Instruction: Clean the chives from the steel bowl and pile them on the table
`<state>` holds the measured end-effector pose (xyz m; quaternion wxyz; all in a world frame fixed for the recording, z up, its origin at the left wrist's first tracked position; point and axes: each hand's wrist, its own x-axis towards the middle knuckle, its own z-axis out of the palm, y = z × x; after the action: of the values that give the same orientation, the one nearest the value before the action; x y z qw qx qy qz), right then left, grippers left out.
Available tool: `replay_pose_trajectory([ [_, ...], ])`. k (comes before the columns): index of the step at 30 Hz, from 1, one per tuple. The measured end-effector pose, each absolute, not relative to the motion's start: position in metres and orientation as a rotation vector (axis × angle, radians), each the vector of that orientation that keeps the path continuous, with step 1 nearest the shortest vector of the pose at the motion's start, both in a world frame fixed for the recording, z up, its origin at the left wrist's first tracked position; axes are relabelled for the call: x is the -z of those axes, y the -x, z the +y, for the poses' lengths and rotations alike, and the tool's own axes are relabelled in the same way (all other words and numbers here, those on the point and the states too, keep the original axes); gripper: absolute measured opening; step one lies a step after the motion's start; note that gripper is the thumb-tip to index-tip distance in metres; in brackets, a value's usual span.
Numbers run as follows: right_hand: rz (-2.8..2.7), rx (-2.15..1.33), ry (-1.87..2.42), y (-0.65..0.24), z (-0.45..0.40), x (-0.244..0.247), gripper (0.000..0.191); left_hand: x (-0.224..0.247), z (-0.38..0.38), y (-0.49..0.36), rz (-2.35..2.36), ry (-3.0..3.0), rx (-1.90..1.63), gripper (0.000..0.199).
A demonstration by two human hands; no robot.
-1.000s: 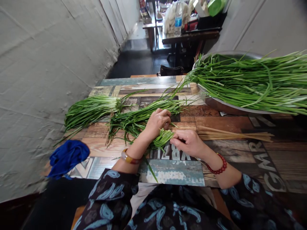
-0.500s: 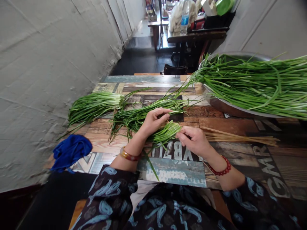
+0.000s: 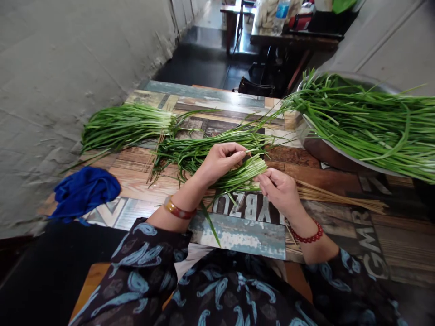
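My left hand (image 3: 222, 160) pinches the pale end of a garlic chive stalk (image 3: 250, 151) between thumb and fingers. Just below it lies a small bunch of chives (image 3: 253, 168), its cut white ends lined up toward the right. At those ends, my right hand (image 3: 279, 186) is closed in a pinch on a thin wooden skewer, mostly hidden by the fingers; a pale length of stick shows under the wrist. Loose chives (image 3: 190, 151) spread on the table behind my left hand.
A larger chive bundle (image 3: 132, 124) lies at the left, a blue cloth (image 3: 84, 190) nearer me. Several wooden skewers (image 3: 343, 195) rest right of my right hand. A metal basin (image 3: 319, 147) heaped with chives stands at the right. The wall borders the left side.
The view has tilted down and shifted, so the table sits higher in the picture. Both hands keep their pinch near the bunch's ends, with the left fingertips now closer to the bunch.
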<state>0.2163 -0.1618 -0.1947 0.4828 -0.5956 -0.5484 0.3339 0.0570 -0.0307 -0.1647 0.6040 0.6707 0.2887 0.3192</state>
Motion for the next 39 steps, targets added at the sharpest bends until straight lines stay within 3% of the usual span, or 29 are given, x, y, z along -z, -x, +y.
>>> replay_pose_trajectory([
  [39,-1.323,-0.797,1.465,-0.2148,-0.1614,0.1949,0.033,0.1644,-0.0332,-0.0575,0.63,-1.546,-0.76,0.022],
])
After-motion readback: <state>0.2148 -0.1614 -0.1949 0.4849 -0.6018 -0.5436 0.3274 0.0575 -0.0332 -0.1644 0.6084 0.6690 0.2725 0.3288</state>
